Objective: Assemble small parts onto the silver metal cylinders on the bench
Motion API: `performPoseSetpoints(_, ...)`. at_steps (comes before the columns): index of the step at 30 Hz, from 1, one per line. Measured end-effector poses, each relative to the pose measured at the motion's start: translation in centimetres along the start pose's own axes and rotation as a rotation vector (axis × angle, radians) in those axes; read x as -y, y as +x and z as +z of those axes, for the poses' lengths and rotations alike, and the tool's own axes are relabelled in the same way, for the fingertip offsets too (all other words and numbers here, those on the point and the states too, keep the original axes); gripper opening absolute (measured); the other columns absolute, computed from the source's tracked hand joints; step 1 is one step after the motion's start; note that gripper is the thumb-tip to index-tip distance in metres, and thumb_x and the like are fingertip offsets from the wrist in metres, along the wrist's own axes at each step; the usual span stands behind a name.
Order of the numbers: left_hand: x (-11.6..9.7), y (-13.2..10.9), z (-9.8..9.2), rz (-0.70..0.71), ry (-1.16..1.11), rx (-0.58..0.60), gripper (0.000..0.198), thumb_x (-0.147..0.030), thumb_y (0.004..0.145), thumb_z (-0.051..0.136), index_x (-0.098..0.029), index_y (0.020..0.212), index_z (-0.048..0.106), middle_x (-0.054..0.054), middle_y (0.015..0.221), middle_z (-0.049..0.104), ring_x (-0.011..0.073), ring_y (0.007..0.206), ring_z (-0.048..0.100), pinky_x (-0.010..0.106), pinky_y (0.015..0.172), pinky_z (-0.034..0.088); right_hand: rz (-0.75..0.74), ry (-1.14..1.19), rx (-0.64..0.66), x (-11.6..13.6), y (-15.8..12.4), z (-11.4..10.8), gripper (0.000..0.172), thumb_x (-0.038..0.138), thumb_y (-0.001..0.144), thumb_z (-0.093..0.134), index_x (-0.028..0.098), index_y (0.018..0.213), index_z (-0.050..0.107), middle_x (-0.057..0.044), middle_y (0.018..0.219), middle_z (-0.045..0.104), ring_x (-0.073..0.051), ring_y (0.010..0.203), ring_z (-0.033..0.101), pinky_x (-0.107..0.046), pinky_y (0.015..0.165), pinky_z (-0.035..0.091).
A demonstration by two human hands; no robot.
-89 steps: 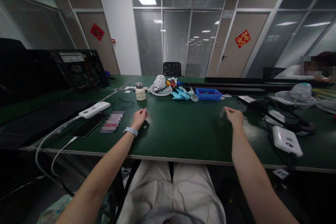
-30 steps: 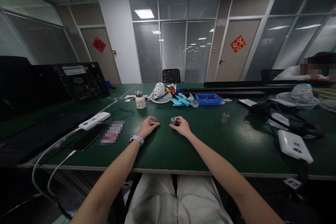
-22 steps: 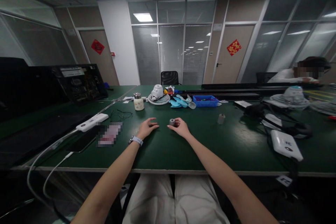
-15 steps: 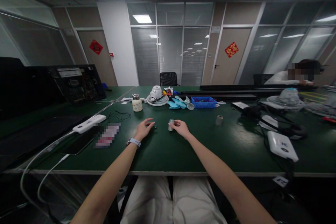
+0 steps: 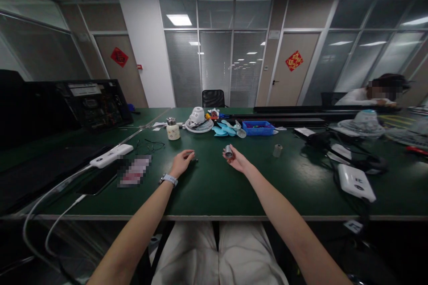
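Observation:
My right hand (image 5: 236, 159) is turned palm up a little above the green table (image 5: 214, 187) and holds a small grey metal cylinder (image 5: 228, 151) in its fingertips. My left hand (image 5: 181, 161), with a watch on the wrist, rests on the table and pinches a tiny dark part (image 5: 193, 157) against the surface. A second small grey cylinder (image 5: 277, 150) stands on the table to the right, apart from both hands.
Behind the hands lie a small bottle (image 5: 173, 128), a white fan grille (image 5: 198, 122), blue fan blades (image 5: 228, 129) and a blue tray (image 5: 258, 128). A white power strip (image 5: 111, 155) and phone lie at left, white devices and cables (image 5: 355, 180) at right. Another person sits far right.
My right hand left one cylinder on the right, came to the middle, and has now lifted the other cylinder and turned palm up. My left hand closed its fingers on a tiny part.

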State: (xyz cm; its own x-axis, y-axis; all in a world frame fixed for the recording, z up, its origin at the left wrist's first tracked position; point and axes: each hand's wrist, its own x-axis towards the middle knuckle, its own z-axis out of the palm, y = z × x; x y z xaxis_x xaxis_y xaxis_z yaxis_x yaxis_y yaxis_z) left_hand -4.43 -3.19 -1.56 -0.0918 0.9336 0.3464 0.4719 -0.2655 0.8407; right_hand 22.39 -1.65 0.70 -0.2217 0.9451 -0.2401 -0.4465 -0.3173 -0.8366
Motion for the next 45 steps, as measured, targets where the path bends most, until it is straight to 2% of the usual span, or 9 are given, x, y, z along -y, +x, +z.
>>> performPoseSetpoints(8, -0.2, -0.1, -0.1, -0.004, 0.047, -0.022, 0.038, -0.044, 0.08, 0.057, -0.016, 0.103, 0.066, 0.011, 0.088, 0.074, 0.023, 0.085, 0.069, 0.034, 0.078, 0.052, 0.057, 0.098, 0.042, 0.0, -0.2, -0.3, 0.021, 0.031, 0.094, 0.047, 0.013, 0.101, 0.054, -0.01, 0.092, 0.067, -0.014, 0.078, 0.067, -0.022, 0.06, 0.054)
performPoseSetpoints(17, -0.3, -0.2, -0.1, -0.011, 0.026, -0.033, 0.04, -0.049, 0.077, 0.059, -0.017, 0.1, 0.067, 0.01, 0.083, 0.074, 0.0228, 0.081, 0.069, 0.033, 0.073, 0.052, 0.055, 0.11, 0.046, 0.1, -0.6, 0.0, 0.021, 0.039, 0.095, 0.04, 0.02, 0.098, 0.047, -0.012, 0.107, 0.066, -0.018, 0.087, 0.068, -0.026, 0.062, 0.054)
performPoseSetpoints(24, -0.4, -0.3, -0.3, 0.0, 0.082, -0.027, 0.038, -0.048, 0.078, 0.056, -0.018, 0.099, 0.067, 0.008, 0.082, 0.074, 0.0218, 0.077, 0.068, 0.031, 0.071, 0.05, 0.03, -0.005, 0.086, 0.4, -0.3, -0.5, 0.039, 0.047, 0.094, 0.038, 0.015, 0.093, 0.059, -0.012, 0.097, 0.067, -0.015, 0.079, 0.066, -0.025, 0.065, 0.053)
performPoseSetpoints(28, -0.4, -0.3, -0.2, 0.008, 0.087, -0.039, 0.036, -0.047, 0.078, 0.057, -0.018, 0.096, 0.068, 0.007, 0.079, 0.074, 0.0213, 0.075, 0.068, 0.031, 0.071, 0.05, -0.309, -0.314, -0.157, 1.1, 0.3, -1.6, 0.04, 0.051, 0.082, 0.057, 0.013, 0.089, 0.065, -0.008, 0.077, 0.067, -0.015, 0.066, 0.061, -0.026, 0.063, 0.051)
performPoseSetpoints(32, -0.3, -0.3, -0.1, 0.015, 0.09, -0.045, 0.036, -0.049, 0.077, 0.057, -0.019, 0.094, 0.067, 0.006, 0.077, 0.073, 0.0209, 0.073, 0.067, 0.031, 0.07, 0.049, -0.896, -0.719, -0.507, 3.3, -0.6, -4.1, 0.054, 0.057, 0.065, 0.07, 0.014, 0.096, 0.066, -0.007, 0.085, 0.067, -0.019, 0.075, 0.061, -0.031, 0.072, 0.049)
performPoseSetpoints(35, -0.2, -0.3, -0.1, 0.017, 0.097, -0.042, 0.036, -0.049, 0.077, 0.057, -0.019, 0.093, 0.067, 0.006, 0.077, 0.073, 0.0204, 0.071, 0.067, 0.031, 0.069, 0.049, -1.15, -0.855, -0.852, 5.4, -1.7, -6.8, 0.058, 0.059, 0.066, 0.069, 0.014, 0.103, 0.064, -0.01, 0.095, 0.066, -0.022, 0.084, 0.06, -0.035, 0.081, 0.047)
performPoseSetpoints(37, -0.1, -0.3, -0.1, 0.02, 0.093, -0.044, 0.036, -0.05, 0.077, 0.056, -0.019, 0.092, 0.067, 0.006, 0.076, 0.073, 0.0203, 0.07, 0.066, 0.031, 0.068, 0.049, -1.192, -0.816, -1.082, 6.5, -2.0, -8.9, 0.057, 0.059, 0.073, 0.062, 0.013, 0.107, 0.061, -0.014, 0.103, 0.064, -0.025, 0.092, 0.059, -0.037, 0.086, 0.045)
performPoseSetpoints(40, -0.1, -0.3, -0.1, 0.02, 0.095, -0.041, 0.035, -0.05, 0.077, 0.056, -0.02, 0.092, 0.067, 0.006, 0.076, 0.073, 0.0202, 0.069, 0.066, 0.031, 0.068, 0.048, -1.095, -0.683, -1.365, 7.1, -1.8, -12.1, 0.053, 0.054, 0.085, 0.048, 0.01, 0.113, 0.056, -0.02, 0.112, 0.06, -0.03, 0.104, 0.056, -0.042, 0.091, 0.041)
performPoseSetpoints(45, -0.1, -0.3, -0.1, 0.015, 0.132, -0.038, 0.034, -0.047, 0.08, 0.054, -0.02, 0.094, 0.067, 0.005, 0.076, 0.073, 0.0204, 0.072, 0.067, 0.031, 0.071, 0.048, -0.833, -0.593, -1.501, 6.5, -0.7, -15.8, 0.036, 0.04, 0.088, 0.043, 0.014, 0.112, 0.051, -0.022, 0.117, 0.055, -0.032, 0.113, 0.052, -0.046, 0.096, 0.037)
